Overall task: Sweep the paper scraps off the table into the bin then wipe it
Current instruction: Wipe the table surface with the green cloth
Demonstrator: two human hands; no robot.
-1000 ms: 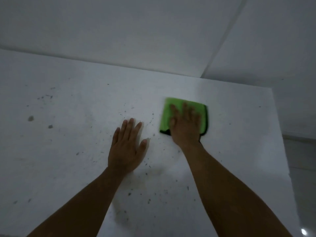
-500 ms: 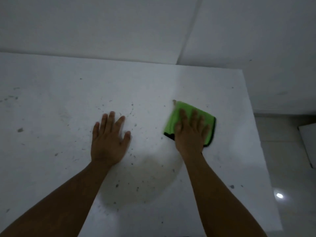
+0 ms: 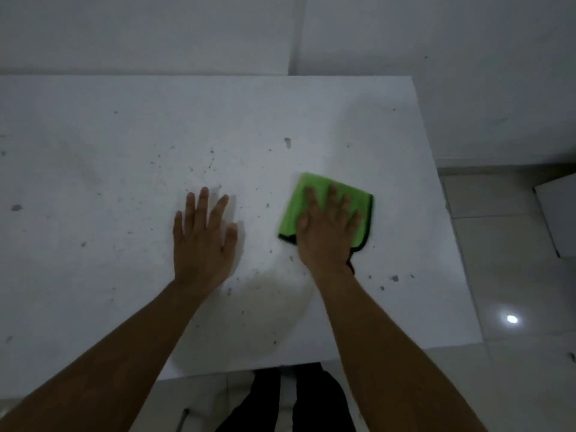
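One head-worn camera looks steeply down, close over the white table (image 3: 124,120) near its right end.

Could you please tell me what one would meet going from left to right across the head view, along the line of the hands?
Grey speck on the table → left hand, flat on the table → green cloth with the right hand pressing flat on it → floor tiles → white box at the picture's edge.

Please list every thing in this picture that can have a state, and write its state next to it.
Folded green cloth with dark edging: flat on the table, pressed under the right hand.
White table top: dotted with small dark specks, no large paper scraps visible.
Left hand: open, palm flat on the table.
Right hand: open, fingers spread on the cloth.
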